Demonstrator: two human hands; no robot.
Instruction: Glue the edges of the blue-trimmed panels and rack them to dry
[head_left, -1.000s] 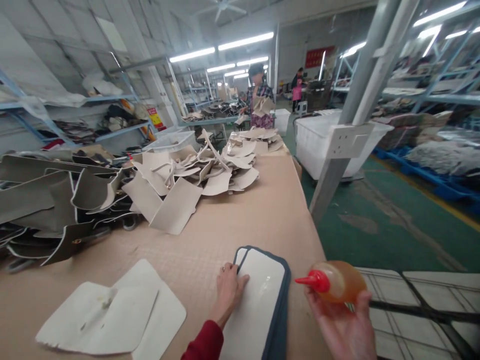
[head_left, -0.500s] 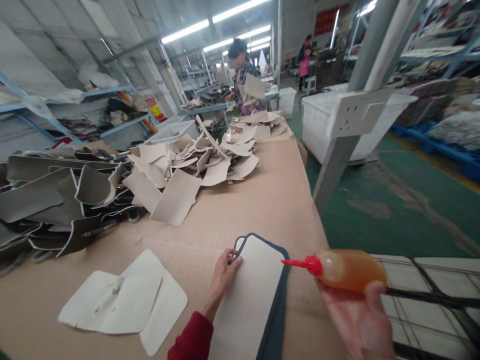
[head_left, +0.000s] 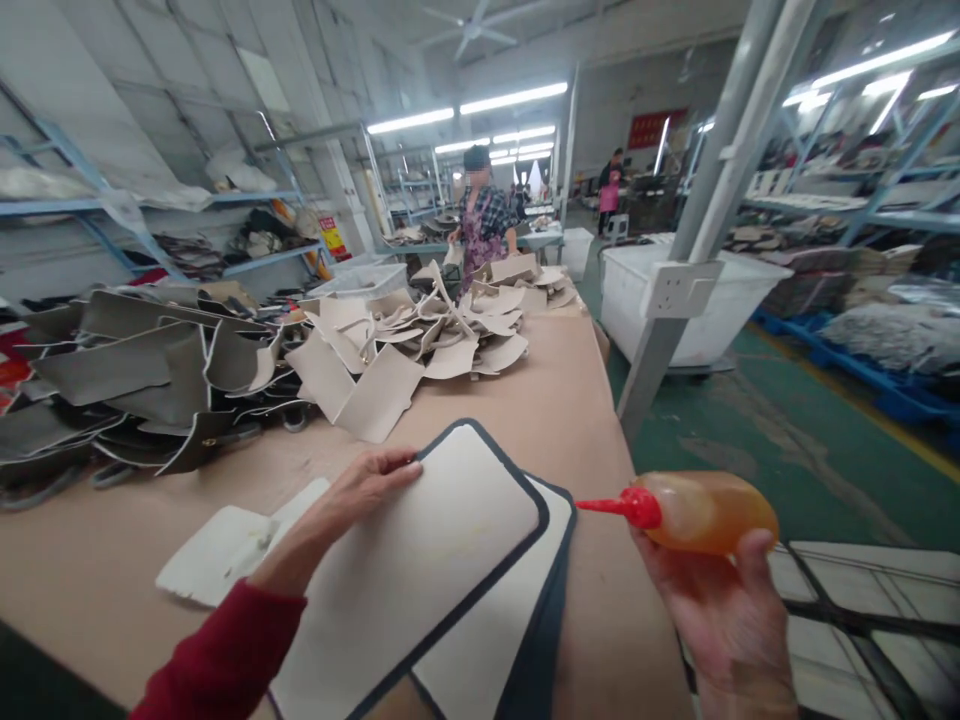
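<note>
My left hand (head_left: 375, 485) pinches the upper left edge of a pale panel with a dark blue border (head_left: 442, 540), tilted over the stack. Beneath it lies a second bordered panel (head_left: 487, 620), with more dark edges fanned out under its right side. In my right hand (head_left: 720, 590) a squeeze bottle of amber liquid (head_left: 709, 512) lies on its side, its red nozzle (head_left: 604, 507) pointing left. The nozzle tip is close to the right corner of the stack; whether they touch I cannot tell. Two white sheets (head_left: 217, 550) rest on the table, partly behind my left forearm.
The brown-covered table (head_left: 555, 390) bears a heap of beige pieces (head_left: 420, 340) and dark grey pieces (head_left: 142, 370). A metal post (head_left: 675, 300) stands by its right edge, before a white bin (head_left: 720, 320). A co-worker (head_left: 484, 220) stands at the far end.
My left hand has moved left, drawing the top panel off the stack and turning it. The bottle has stayed beside the stack in my right hand. The camera view has tilted up.
</note>
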